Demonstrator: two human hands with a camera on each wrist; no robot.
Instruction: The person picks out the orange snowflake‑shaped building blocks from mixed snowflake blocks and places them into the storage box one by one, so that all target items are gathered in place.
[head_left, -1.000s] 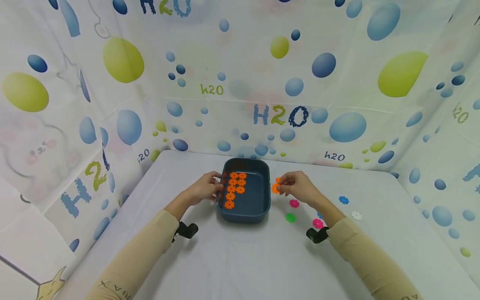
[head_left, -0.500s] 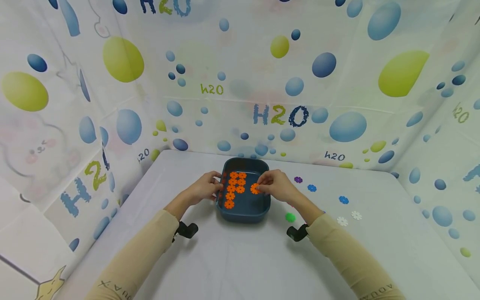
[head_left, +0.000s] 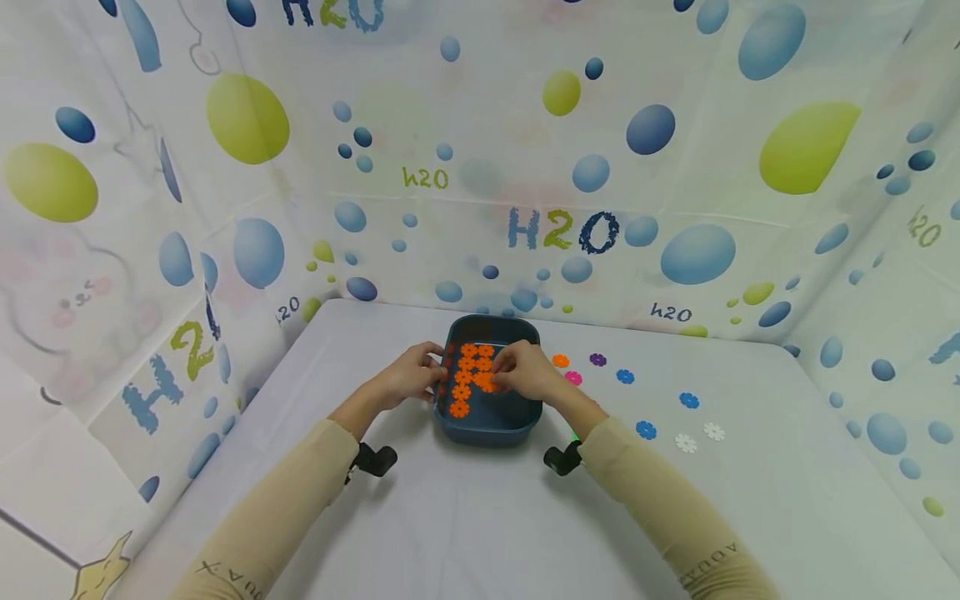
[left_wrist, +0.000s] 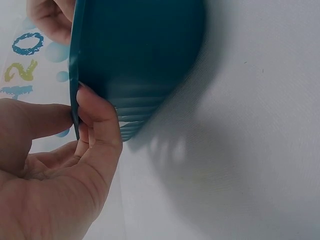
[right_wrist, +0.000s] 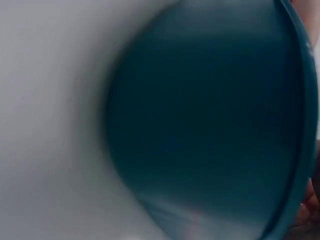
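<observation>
A dark blue rectangular bin (head_left: 491, 437) stands on the table with several orange flower-shaped discs (head_left: 460, 392) in rows along its left side. My left hand (head_left: 408, 375) grips the bin's left rim; in the left wrist view, thumb and fingers of the left hand (left_wrist: 75, 165) pinch the rim between them. Over the bin's inside, my right hand (head_left: 528, 371) pinches an orange flower disc (head_left: 486, 382), next to the rows. In the right wrist view the bin's wall (right_wrist: 210, 115) fills most of the frame and hides most of the right hand.
Right of the bin lie loose flower discs: an orange one (head_left: 561, 361), a purple one (head_left: 597, 360), a pink one (head_left: 573, 378), several blue ones (head_left: 625, 377) and white ones (head_left: 686, 443). A green one is mostly hidden by the right sleeve. Printed curtains (head_left: 480, 183) surround the table.
My right hand has moved left from the table beside the bin, over its right rim, to the orange rows, carrying an orange flower disc. The left hand has stayed on the rim.
</observation>
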